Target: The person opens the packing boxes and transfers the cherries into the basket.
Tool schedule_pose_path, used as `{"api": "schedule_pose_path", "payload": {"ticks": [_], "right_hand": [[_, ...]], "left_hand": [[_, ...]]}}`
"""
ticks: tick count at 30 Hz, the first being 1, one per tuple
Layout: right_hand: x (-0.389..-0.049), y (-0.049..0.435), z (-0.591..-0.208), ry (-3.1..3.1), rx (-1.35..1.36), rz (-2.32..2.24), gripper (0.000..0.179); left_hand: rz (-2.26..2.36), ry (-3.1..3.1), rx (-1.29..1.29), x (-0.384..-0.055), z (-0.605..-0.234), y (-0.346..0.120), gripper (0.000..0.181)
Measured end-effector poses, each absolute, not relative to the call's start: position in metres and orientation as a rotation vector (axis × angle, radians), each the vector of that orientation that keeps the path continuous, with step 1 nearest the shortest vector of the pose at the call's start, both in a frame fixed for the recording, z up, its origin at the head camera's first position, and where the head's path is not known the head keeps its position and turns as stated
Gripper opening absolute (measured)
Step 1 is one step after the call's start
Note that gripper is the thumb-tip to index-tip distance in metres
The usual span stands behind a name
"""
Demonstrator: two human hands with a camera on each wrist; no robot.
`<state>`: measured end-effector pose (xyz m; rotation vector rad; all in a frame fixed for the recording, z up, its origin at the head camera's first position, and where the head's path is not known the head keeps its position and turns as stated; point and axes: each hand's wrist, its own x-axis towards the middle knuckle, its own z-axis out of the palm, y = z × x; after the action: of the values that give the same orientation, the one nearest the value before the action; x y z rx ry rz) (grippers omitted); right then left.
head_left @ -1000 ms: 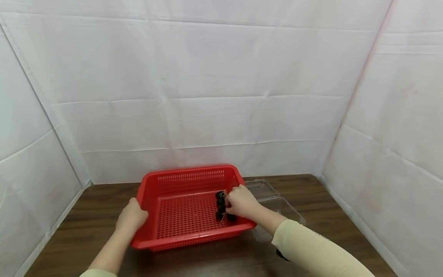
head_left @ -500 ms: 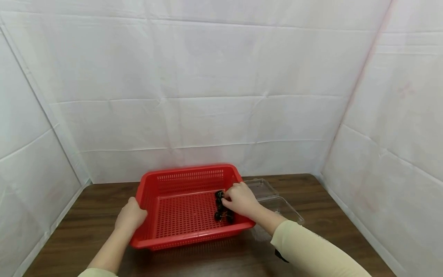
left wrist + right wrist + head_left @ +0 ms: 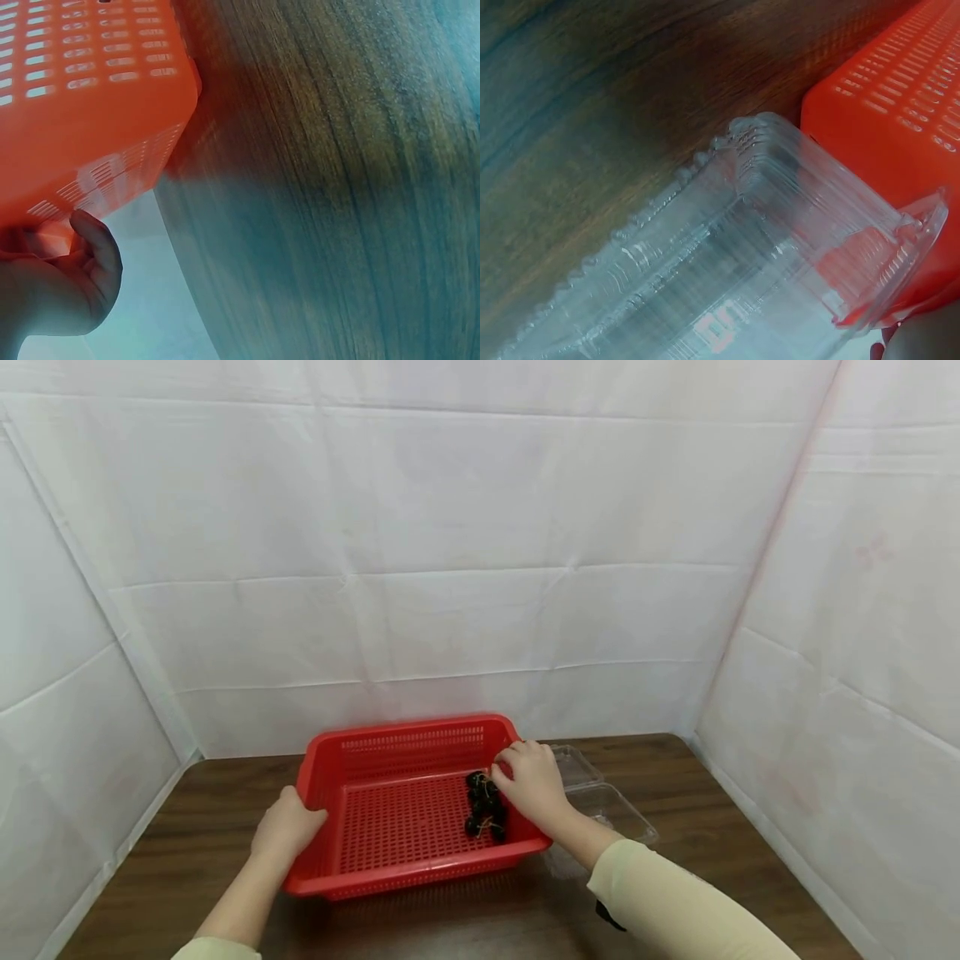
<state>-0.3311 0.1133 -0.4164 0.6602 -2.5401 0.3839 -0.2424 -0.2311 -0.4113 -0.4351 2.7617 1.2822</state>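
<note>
My left hand (image 3: 285, 825) grips the left rim of a red plastic basket (image 3: 405, 868), with the thumb over the inner side. In the left wrist view, curled fingers of the left hand (image 3: 71, 289) show at the basket rim (image 3: 82, 142). Inside, along the right side, lies a cluster of dark, round, cherry-like fruits (image 3: 483, 810) with thin yellowish stems. My right hand (image 3: 531, 781) hangs over the right wall, above and beside the cluster. Its thumb and fingers stand apart, with red basket showing between them and nothing visibly held.
A clear plastic clamshell box (image 3: 615, 814) lies opened on the wooden table (image 3: 720, 843), right against the basket; the right wrist view shows its ridged wall (image 3: 765, 180) close up. White sheeting (image 3: 450, 527) encloses the back and sides.
My right hand has lifted off the dark fruits and drawn slightly up and right, its fingers spreading, so more of the cluster shows. The left hand and basket stay nearly still.
</note>
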Motion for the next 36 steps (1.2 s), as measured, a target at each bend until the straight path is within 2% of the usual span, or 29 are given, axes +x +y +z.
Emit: {"api": "schedule_pose_path", "payload": {"ticks": [6,13,25,36], "right_hand": [[-0.331,0.113,-0.412,-2.522,0.53,0.46,0.024],[-0.334,0.108,-0.411,-2.448,0.498,0.461,0.037],[-0.341,0.105,-0.419,-2.258,0.576,0.333,0.037],[-0.344,0.109,-0.417,-2.147,0.62,0.267,0.037]], "left_hand": [[1.337,2.726,-0.462,-0.244,-0.413,-0.232,0.046],[1.246,2.784,-0.472,-0.247,-0.409,-0.236,0.044],[1.084,3.143,-0.521,-0.259,-0.413,-0.236,0.058],[1.153,3.597,-0.384,-0.269,-0.414,-0.225,0.056]]}}
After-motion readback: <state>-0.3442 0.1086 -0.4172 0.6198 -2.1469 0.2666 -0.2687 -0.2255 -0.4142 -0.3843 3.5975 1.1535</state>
